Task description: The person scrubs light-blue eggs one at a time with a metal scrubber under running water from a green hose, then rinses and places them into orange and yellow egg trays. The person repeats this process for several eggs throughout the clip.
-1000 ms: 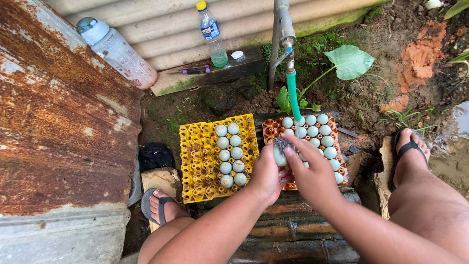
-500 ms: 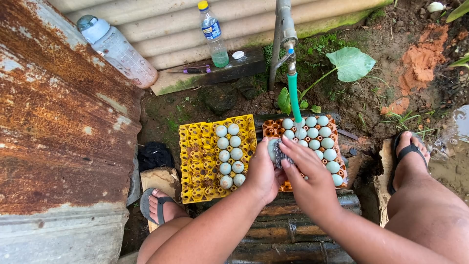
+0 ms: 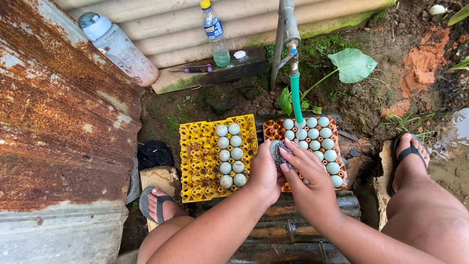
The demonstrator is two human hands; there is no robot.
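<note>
My left hand point(image 3: 264, 172) cups a pale egg point(image 3: 273, 145), mostly hidden between my hands. My right hand point(image 3: 307, 172) presses a grey steel-wool scrubber point(image 3: 281, 153) against that egg. Both hands hover between two egg trays on the muddy ground. The yellow tray point(image 3: 196, 161) on the left holds two columns of pale blue-green eggs point(image 3: 229, 155). The orange tray point(image 3: 273, 129) on the right holds several more eggs point(image 3: 317, 139). A green hose point(image 3: 296, 103) hangs from a metal tap point(image 3: 290, 34) just above the orange tray.
A rusty corrugated sheet point(image 3: 53, 107) fills the left side. A large clear bottle point(image 3: 118, 48) leans on it; a small plastic bottle point(image 3: 215, 34) stands on a plank point(image 3: 210, 74). My sandalled feet point(image 3: 159, 205) point(image 3: 408, 159) flank the trays. A puddle point(image 3: 457, 156) lies right.
My hands have shifted slightly left and closer together over the gap between the trays; the right hand now rubs the scrubber on the egg.
</note>
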